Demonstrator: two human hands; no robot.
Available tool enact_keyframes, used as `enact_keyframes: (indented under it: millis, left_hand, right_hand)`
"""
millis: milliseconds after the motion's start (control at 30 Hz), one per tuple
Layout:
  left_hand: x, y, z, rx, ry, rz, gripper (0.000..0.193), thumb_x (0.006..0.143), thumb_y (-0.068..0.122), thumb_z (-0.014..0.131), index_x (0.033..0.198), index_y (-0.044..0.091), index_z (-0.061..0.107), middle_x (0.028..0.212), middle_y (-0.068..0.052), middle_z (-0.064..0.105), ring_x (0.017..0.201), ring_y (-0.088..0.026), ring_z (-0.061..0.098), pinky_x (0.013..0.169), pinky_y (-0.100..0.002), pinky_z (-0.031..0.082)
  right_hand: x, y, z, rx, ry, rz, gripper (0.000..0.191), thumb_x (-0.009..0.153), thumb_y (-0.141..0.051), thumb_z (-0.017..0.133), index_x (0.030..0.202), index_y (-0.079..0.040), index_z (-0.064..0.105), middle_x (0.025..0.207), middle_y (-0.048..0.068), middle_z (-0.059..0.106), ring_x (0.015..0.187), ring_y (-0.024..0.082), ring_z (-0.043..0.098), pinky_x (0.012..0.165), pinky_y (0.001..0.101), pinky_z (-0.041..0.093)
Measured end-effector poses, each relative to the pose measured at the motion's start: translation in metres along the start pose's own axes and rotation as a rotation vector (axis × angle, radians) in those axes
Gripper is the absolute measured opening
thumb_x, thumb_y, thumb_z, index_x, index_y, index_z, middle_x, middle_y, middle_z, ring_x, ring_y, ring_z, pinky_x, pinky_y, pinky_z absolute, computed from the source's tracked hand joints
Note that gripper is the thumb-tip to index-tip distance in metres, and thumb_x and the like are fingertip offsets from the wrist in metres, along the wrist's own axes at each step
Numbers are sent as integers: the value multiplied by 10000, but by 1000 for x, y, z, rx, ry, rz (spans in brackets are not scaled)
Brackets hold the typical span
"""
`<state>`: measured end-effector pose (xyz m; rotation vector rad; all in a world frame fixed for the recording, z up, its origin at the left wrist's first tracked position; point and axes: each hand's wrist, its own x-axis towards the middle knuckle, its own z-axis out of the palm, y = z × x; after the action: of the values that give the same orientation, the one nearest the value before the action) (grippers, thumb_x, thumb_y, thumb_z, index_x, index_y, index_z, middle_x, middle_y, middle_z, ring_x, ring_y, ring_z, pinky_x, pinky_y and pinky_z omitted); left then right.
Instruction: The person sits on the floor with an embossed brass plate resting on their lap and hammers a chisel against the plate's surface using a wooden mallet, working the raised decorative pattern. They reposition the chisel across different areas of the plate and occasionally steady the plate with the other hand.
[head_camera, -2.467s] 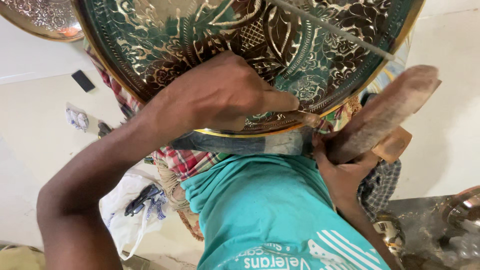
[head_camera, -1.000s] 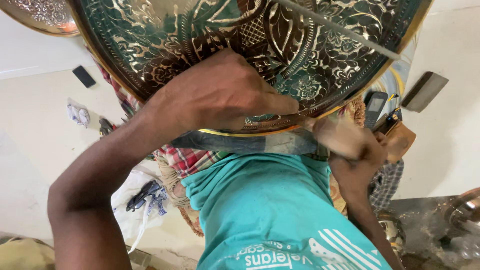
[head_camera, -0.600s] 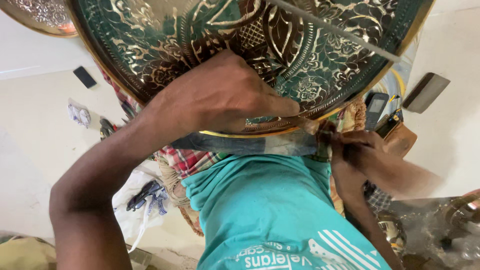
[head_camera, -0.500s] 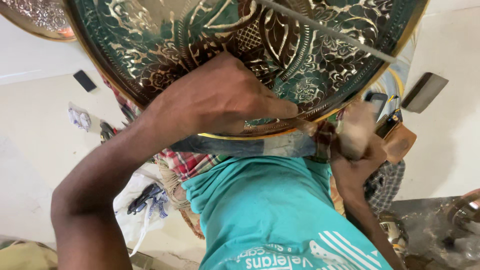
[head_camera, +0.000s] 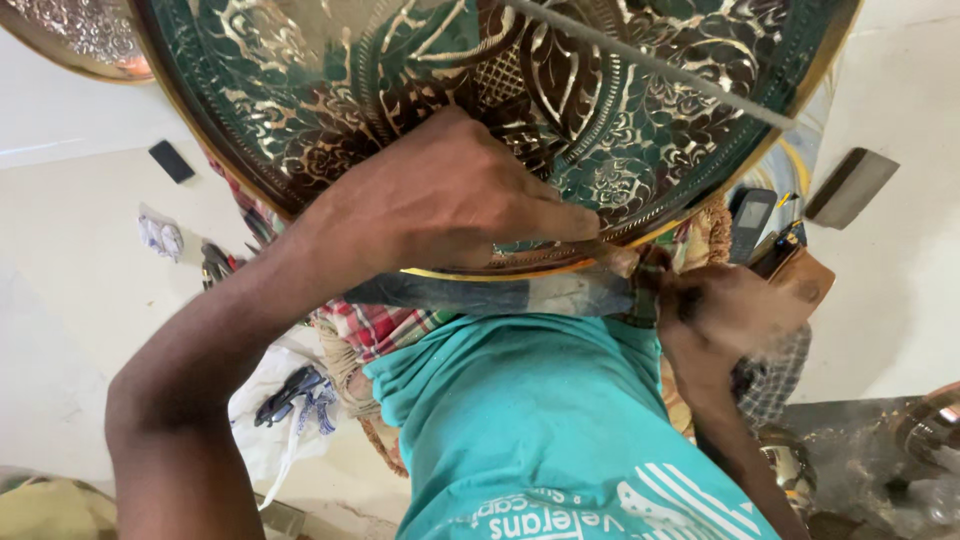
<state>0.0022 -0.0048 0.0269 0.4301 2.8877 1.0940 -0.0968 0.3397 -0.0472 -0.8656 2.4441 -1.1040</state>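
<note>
A large round metal plate (head_camera: 330, 90), green and brown with engraved gold patterns, fills the top of the view and rests over my lap. My left hand (head_camera: 450, 195) lies on its lower rim, fingers curled around a small chisel (head_camera: 618, 258) whose tip meets the rim. A dark metal bar (head_camera: 500, 296) sits just under that edge. My right hand (head_camera: 725, 315) is blurred beside the chisel tip and grips a wooden mallet (head_camera: 800, 280), mostly smeared by motion. My teal shirt (head_camera: 540, 430) fills the bottom centre.
A thin metal rod (head_camera: 650, 62) lies across the plate. A dark phone (head_camera: 750, 220) and a grey block (head_camera: 850, 185) lie at the right, pliers (head_camera: 285, 392) on white cloth at the left. A second engraved plate (head_camera: 70, 40) shows at top left, a metal vessel (head_camera: 930, 430) bottom right.
The right hand has swung the mallet from raised at the right down towards the chisel, rising and falling again between frames. My left hand has stayed on the rim.
</note>
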Motion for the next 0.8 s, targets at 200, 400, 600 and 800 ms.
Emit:
enact_keyframes:
  millis: [200,400,600,800]
  left_hand:
    - [-3,-4,7,-24,87,29,597,809,-36,653,1358,197,689,1065,-28,795,667,-211,701,508,-351,515]
    - [-4,-2,2,-62,74,38,631,721,3,667,1330,164,691,1119,-36,793,688,-271,709,524,-399,521]
    - [-2,1,-3,-41,-6,0,708,671,0,662,1365,136,664,1095,-59,781,698,-288,702,551,-420,525]
    - [-2,-1,6,20,39,-9,707,678,-83,637,1317,214,703,1078,-39,792,627,-257,692,469,-386,497]
  right_hand:
    - [0,-7,-9,416,118,62,262,1006,43,771,1069,-64,541,1000,31,614,914,109,591,862,242,476]
    - [3,-8,-6,-73,62,142,287,825,95,775,959,-27,553,834,95,561,798,173,519,715,298,411]
    - [6,-14,-12,-410,-117,77,322,668,97,813,812,26,533,757,170,539,798,269,519,756,373,410]
    - [0,-2,-2,435,208,135,229,1003,-38,784,1001,-6,558,935,105,622,846,158,595,806,291,482]
